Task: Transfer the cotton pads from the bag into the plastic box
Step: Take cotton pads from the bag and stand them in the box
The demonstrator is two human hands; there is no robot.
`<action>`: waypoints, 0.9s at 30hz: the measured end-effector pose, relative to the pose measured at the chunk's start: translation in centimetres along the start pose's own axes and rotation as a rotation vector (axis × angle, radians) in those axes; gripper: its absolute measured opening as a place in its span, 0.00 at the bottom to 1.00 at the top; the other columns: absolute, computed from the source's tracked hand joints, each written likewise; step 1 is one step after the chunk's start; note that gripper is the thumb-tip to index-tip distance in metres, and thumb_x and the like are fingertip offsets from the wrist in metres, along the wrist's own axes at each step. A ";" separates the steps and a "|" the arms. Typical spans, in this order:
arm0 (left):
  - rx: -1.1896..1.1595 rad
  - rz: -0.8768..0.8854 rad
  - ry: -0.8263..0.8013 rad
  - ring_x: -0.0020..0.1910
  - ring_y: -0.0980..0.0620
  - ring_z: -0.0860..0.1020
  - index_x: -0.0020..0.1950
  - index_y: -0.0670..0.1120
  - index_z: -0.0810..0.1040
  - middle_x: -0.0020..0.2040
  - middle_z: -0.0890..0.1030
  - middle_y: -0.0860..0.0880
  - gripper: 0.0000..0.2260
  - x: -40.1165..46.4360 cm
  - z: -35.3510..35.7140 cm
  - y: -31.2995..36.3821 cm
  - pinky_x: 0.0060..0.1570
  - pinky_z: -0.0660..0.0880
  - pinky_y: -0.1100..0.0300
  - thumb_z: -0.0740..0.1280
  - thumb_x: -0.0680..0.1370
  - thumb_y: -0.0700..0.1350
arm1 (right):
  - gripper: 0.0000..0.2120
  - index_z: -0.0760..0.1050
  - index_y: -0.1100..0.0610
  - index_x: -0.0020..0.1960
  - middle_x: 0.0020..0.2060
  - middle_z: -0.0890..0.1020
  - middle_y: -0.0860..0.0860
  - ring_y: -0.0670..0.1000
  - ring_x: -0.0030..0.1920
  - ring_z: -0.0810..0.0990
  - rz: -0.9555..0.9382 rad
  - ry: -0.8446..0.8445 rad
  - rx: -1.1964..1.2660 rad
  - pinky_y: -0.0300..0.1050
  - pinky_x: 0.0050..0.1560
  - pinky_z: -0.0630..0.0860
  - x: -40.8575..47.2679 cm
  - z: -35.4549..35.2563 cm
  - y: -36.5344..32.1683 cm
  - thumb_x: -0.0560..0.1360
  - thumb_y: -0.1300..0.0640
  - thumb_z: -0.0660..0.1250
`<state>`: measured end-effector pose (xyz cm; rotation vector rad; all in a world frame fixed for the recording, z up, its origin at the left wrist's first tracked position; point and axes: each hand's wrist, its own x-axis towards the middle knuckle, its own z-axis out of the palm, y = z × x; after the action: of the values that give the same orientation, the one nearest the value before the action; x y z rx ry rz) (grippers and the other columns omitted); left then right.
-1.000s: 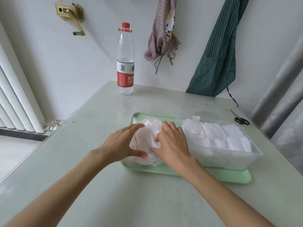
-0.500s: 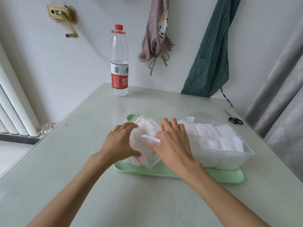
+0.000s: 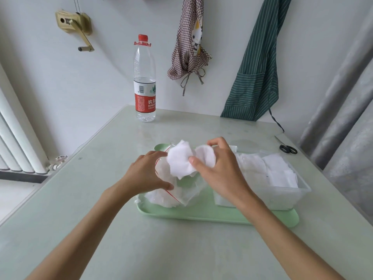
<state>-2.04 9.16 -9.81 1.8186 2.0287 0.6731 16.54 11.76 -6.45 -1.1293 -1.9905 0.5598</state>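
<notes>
Right hand (image 3: pixel 218 170) pinches a bunch of white cotton pads (image 3: pixel 181 161) lifted just above the bag (image 3: pixel 181 194); how many is hard to tell, its fingers cover part of them. Left hand (image 3: pixel 146 174) grips the bag's red-lined mouth, hiding that side. Bag and plastic box (image 3: pixel 282 190) sit on a green tray (image 3: pixel 201 216); the box holds pads, its near wall cloudy. Pale green surface (image 3: pixel 101 229), water bottle (image 3: pixel 144 81) at the back, scissors (image 3: pixel 287 148) far right, aprons (image 3: pixel 256 63) on the white wall, radiator (image 3: pixel 12 134) cut off left.

White cotton pads (image 3: pixel 179 162), mint-green tray (image 3: pixel 212 214), red-labelled bottle (image 3: pixel 145 81), green pinstriped apron (image 3: pixel 254 77), black scissors (image 3: pixel 287 148)
</notes>
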 end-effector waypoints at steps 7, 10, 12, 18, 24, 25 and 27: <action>-0.619 -0.010 0.171 0.60 0.56 0.74 0.63 0.51 0.76 0.59 0.77 0.55 0.14 -0.5 -2.2 3.7 0.52 0.69 0.66 0.65 0.78 0.47 | 0.07 0.79 0.59 0.42 0.30 0.77 0.48 0.41 0.25 0.73 0.401 -0.209 0.431 0.33 0.30 0.71 1.6 -2.4 0.7 0.72 0.56 0.72; -0.676 0.003 0.178 0.57 0.57 0.76 0.62 0.52 0.76 0.57 0.78 0.57 0.20 -0.2 -2.7 6.3 0.59 0.71 0.59 0.61 0.76 0.62 | 0.04 0.79 0.53 0.42 0.30 0.78 0.45 0.40 0.28 0.75 0.420 -0.242 0.498 0.32 0.32 0.73 1.8 -4.1 0.9 0.72 0.55 0.73; -0.637 0.011 0.053 0.55 0.57 0.78 0.64 0.51 0.75 0.58 0.79 0.55 0.27 0.2 -2.9 7.7 0.59 0.74 0.56 0.65 0.71 0.66 | 0.04 0.80 0.53 0.43 0.32 0.80 0.45 0.41 0.32 0.77 0.421 -0.270 0.549 0.32 0.34 0.73 1.9 -5.5 1.1 0.70 0.54 0.73; -0.725 0.073 -0.074 0.45 0.54 0.82 0.53 0.43 0.81 0.47 0.84 0.46 0.11 2.3 0.0 12.6 0.48 0.80 0.61 0.70 0.75 0.48 | 0.03 0.79 0.54 0.44 0.32 0.81 0.46 0.41 0.35 0.79 0.452 -0.216 0.598 0.32 0.36 0.76 1.6 -11.1 3.7 0.71 0.59 0.72; -0.870 0.071 0.172 0.48 0.45 0.81 0.48 0.43 0.81 0.48 0.82 0.38 0.07 3.4 3.9 14.2 0.45 0.79 0.57 0.70 0.75 0.46 | 0.12 0.78 0.60 0.52 0.44 0.85 0.53 0.46 0.44 0.83 0.448 -0.004 0.559 0.33 0.40 0.78 1.1 -14.1 7.3 0.69 0.66 0.72; -0.877 0.073 0.208 0.48 0.45 0.81 0.47 0.45 0.81 0.47 0.82 0.39 0.06 3.6 4.1 14.2 0.44 0.80 0.58 0.70 0.75 0.46 | 0.14 0.78 0.61 0.54 0.46 0.85 0.54 0.48 0.47 0.84 0.450 0.010 0.532 0.34 0.41 0.79 1.0 -14.1 7.8 0.69 0.65 0.73; -0.859 0.087 0.267 0.45 0.48 0.81 0.46 0.48 0.80 0.45 0.83 0.42 0.03 4.1 4.2 14.5 0.42 0.80 0.59 0.70 0.75 0.46 | 0.11 0.78 0.61 0.53 0.48 0.84 0.55 0.49 0.49 0.83 0.462 -0.005 0.503 0.36 0.44 0.80 0.9 -14.1 8.9 0.71 0.64 0.72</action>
<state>11.70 14.77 -5.05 1.3313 1.4183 1.5773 32.08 17.17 -3.57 -1.2527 -1.4597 1.2218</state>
